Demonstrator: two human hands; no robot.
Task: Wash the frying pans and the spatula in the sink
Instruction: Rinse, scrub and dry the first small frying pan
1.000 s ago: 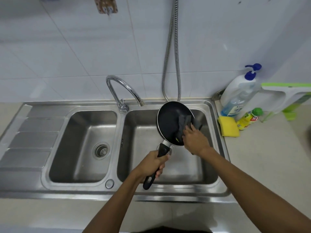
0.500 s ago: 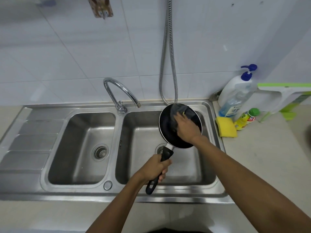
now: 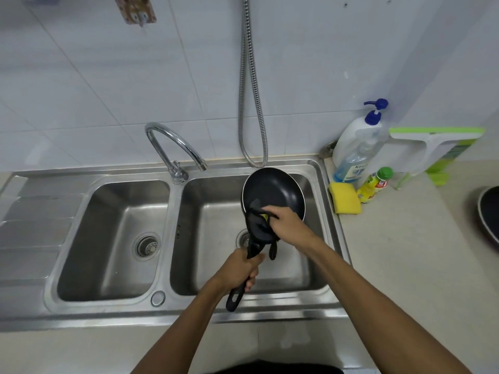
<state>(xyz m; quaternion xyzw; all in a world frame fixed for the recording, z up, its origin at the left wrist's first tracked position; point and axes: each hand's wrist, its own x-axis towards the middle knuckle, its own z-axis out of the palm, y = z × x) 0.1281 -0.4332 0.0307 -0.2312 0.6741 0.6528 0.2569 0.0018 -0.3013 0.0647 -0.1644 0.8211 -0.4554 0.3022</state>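
Note:
A small black frying pan (image 3: 272,190) is held tilted over the right basin of the steel sink (image 3: 330,230). My left hand (image 3: 239,268) grips its black handle, whose end sticks out below my fist. My right hand (image 3: 287,222) presses a dark scrubbing cloth (image 3: 258,228) with a yellow patch against the pan's lower inside, near the handle joint. Part of the cloth hangs below the rim. A second dark pan (image 3: 490,214) shows at the right edge on the counter. No spatula is visible.
The curved tap (image 3: 172,141) stands between the two basins, with no water running. A metal hose (image 3: 249,103) hangs behind the pan. A yellow sponge (image 3: 345,198), a pump bottle (image 3: 356,144) and a small green-capped bottle (image 3: 376,183) sit on the counter to the right.
My right hand has swept the cloth from the pan's upper inside down to its lower edge by the handle. The pan and my left hand stay nearly where they were.

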